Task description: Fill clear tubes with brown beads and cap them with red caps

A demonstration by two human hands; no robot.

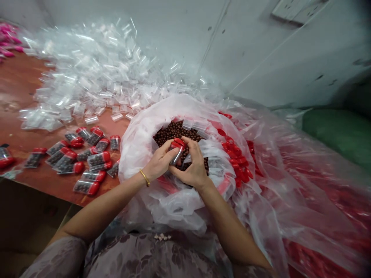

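Note:
Both my hands meet over a plastic-lined tub (136, 143) of small brown balls (168, 133). Between them is a small clear container (174, 151) with a red cap (179, 143). My left hand (160, 159) is closed round the clear body. My right hand (194, 164) curls about the capped end, its fingertips at the red cap. Fingers partly cover the container, so its contents are hard to see. Clear empty tubes (197, 124) lie at the tub's far side, and loose red caps (236, 158) lie at its right.
Several filled containers with red caps (98, 160) lie on the reddish-brown table (14, 85) to the left. Behind them rises a large heap of clear tubes (98, 65). Pink pieces (8, 40) sit at the far left. Clear plastic sheeting (290, 166) spreads rightward below a wall socket (300, 11).

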